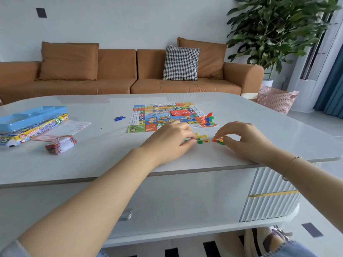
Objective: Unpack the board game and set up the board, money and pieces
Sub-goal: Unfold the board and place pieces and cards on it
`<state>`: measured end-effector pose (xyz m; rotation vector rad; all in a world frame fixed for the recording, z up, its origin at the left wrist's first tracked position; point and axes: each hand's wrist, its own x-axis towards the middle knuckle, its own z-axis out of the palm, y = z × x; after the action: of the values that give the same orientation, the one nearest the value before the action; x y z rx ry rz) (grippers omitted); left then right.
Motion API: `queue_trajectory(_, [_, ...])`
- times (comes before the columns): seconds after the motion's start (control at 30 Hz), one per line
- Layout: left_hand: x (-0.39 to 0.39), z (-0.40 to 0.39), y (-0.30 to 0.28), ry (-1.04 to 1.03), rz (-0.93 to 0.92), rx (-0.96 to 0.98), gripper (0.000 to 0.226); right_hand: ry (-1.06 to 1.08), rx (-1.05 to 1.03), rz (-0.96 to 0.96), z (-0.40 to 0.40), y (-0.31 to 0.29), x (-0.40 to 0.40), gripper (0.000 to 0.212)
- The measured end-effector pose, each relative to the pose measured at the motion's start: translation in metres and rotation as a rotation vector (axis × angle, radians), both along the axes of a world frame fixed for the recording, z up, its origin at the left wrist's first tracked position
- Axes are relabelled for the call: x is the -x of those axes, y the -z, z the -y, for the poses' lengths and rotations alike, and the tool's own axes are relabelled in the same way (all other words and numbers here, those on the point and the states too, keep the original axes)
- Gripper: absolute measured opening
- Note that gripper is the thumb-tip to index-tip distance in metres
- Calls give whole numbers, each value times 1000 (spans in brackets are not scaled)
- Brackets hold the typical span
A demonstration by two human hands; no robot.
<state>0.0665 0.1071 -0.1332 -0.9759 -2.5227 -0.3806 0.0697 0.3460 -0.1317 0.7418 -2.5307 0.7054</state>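
Observation:
The colourful game board [148, 125] lies flat in the middle of the white table [111, 164]. On it sit a red card stack [180, 113], a white die [168, 117] and several player figures [208, 119] at its near right corner. In front of the board lies a scatter of small yellow, green and orange plastic pieces [203, 138]. My left hand [167, 143] rests at the scatter's left edge, its fingertips pinching a small green piece. My right hand [241, 140] pinches orange and green pieces at the right edge.
At the left stand the open game box [35, 127] with its blue tray, a paper sheet [74, 126] and a stack of play money [61, 144]. A small blue pile of pieces [119, 118] lies left of the board. A sofa, plant and pink basket stand beyond.

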Motion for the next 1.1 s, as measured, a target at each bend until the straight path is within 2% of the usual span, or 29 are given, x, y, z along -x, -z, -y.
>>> queue_trajectory(0.13, [6,-15,1,7,6,14,27,-73,-71,-42,-3,4,2,27])
queue_trajectory(0.33, [12,-26,2,4,15,35,27,-23,-19,-67,-4,6,5,24])
queue_trajectory(0.57, [21,-32,2,-17,81,3,28,-106,20,4,-3,4,-1,29])
queue_trajectory(0.73, [22,-36,2,-14,71,-42,27,78,94,-5,-11,3,5,30])
queue_trajectory(0.87, [20,-32,0,6,6,-74,24,152,47,47,-12,5,7,28])
queue_trajectory(1.1, [15,-29,3,2,-11,-25,24,261,-5,9,-14,7,5,27])
